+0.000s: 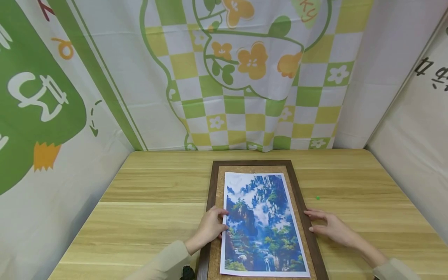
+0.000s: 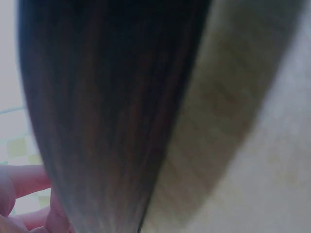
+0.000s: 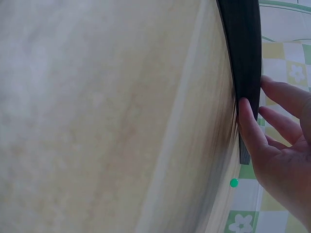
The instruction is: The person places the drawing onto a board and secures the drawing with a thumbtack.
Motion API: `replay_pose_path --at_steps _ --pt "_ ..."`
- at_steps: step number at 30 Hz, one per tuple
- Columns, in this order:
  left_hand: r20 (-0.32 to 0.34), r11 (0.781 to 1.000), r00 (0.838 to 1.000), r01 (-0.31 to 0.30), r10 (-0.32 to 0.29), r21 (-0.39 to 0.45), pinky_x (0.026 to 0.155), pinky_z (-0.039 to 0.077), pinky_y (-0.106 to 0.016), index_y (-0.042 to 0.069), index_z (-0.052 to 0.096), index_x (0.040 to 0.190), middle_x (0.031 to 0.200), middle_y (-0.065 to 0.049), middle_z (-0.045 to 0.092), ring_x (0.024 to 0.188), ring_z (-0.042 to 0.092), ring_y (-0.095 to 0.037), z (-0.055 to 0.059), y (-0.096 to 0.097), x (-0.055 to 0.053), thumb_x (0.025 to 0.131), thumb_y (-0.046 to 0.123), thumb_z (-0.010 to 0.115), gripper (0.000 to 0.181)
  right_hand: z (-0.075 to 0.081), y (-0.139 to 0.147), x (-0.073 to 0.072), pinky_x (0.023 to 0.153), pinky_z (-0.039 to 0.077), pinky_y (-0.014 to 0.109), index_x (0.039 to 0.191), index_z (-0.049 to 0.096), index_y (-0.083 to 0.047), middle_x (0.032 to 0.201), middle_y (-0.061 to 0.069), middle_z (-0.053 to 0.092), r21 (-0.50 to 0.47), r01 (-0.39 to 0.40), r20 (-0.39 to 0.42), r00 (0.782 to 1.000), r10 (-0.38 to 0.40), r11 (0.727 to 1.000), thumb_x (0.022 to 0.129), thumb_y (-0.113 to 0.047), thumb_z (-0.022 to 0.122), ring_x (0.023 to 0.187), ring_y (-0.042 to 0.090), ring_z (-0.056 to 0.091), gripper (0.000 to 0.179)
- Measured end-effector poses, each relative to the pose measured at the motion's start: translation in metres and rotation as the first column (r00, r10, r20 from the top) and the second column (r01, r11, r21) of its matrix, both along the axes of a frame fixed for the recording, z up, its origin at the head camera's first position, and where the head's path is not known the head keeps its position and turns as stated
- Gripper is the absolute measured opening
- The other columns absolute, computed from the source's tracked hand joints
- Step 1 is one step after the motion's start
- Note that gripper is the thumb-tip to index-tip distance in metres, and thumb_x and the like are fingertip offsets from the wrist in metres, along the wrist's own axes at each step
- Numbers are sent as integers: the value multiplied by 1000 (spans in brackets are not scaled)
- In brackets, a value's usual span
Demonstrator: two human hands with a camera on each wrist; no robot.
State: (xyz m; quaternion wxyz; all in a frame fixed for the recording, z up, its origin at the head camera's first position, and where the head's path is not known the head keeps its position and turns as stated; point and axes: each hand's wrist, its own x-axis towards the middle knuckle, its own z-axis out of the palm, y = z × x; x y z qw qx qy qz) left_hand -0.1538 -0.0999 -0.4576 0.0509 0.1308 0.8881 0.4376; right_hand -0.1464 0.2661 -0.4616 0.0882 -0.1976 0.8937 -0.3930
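Note:
A print of blue cliffs and waterfalls (image 1: 259, 225) lies on a cork board (image 1: 221, 181) with a dark brown wooden frame (image 1: 252, 163). My left hand (image 1: 208, 227) reaches over the frame's left side, thumb and forefinger spread with their tips at the print's left edge. In the left wrist view, bent fingers (image 2: 29, 182) show beyond the dark frame rail (image 2: 112, 107). My right hand (image 1: 330, 225) touches the frame's outer right side with thumb and fingertips. The right wrist view shows its extended thumb and fingers (image 3: 284, 94) against the dark frame (image 3: 245, 53).
A small green dot-like piece (image 1: 317, 198) lies on the wooden table (image 1: 157, 194), right of the frame. Behind the table hangs a green and yellow checked curtain (image 1: 238, 105). Printed cloths stand at the left and right sides. Near the left sleeve (image 1: 171, 256) is a small dark object (image 1: 188, 273).

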Motion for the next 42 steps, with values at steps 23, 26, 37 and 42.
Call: replay_pose_path --at_steps 23,26,37,42 --pt "-208 910 916 267 -342 -318 77 48 -33 4 61 107 108 -10 55 95 56 -23 16 -20 -16 82 15 62 27 16 8 -25 69 51 30 117 49 13 103 26 58 43 -75 34 997 73 996 83 -9 59 88 34 58 42" --pt "-223 868 873 338 -433 -363 86 45 -37 4 59 111 120 -12 50 106 52 -25 18 -23 -18 84 19 60 31 19 14 -32 66 51 29 113 51 14 96 22 60 60 -24 -20 999 25 998 83 -5 59 84 32 59 37" --pt "-165 767 815 424 -555 -481 101 21 -53 11 41 133 142 -12 27 129 26 -31 15 -33 -18 81 45 58 64 19 31 -55 56 48 23 103 57 12 94 25 59 96 155 -149 979 -140 983 80 0 61 74 25 59 27" --pt "-125 724 804 441 -581 -531 102 10 -57 15 34 137 146 -10 18 131 18 -32 12 -35 -17 79 53 55 72 15 37 -63 58 48 26 105 56 12 96 26 58 119 153 -118 983 -139 981 78 -2 63 75 25 59 31"
